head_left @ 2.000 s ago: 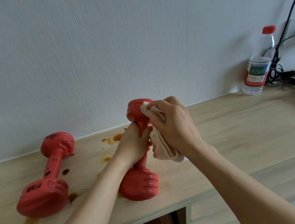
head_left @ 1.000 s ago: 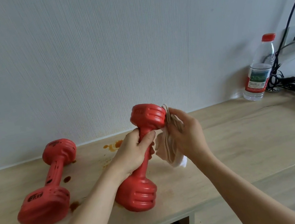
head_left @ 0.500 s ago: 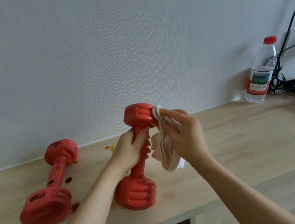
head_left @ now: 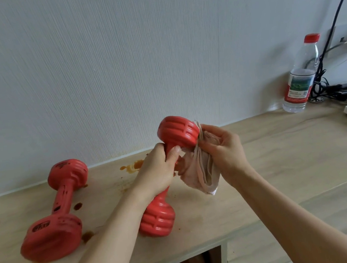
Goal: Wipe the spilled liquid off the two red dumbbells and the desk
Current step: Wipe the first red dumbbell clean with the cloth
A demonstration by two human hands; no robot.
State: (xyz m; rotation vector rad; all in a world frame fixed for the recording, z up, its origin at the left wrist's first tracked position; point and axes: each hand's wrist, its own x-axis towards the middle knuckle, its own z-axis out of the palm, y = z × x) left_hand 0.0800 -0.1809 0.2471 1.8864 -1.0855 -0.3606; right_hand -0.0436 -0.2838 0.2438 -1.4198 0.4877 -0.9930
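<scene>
Head view: left hand (head_left: 158, 172) grips the tilted dumbbell (head_left: 178, 132), lower end on the worktop (head_left: 281, 161) near its front edge; right hand (head_left: 222, 147) presses the gripped cloth (head_left: 199, 172) against its upper head

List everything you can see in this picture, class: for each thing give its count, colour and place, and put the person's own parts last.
dumbbells: 2, red; one lying on the desk at left, one tilted on end at centre
cloth: 1, pinkish, against the centre dumbbell's upper head
spill stains: several, brown, on the desk around the dumbbells
desk: 1, light wood
water bottle: 1, clear, red cap, far right
cables: black, far right
left hand: grips the centre dumbbell's handle
right hand: holds the cloth
</scene>
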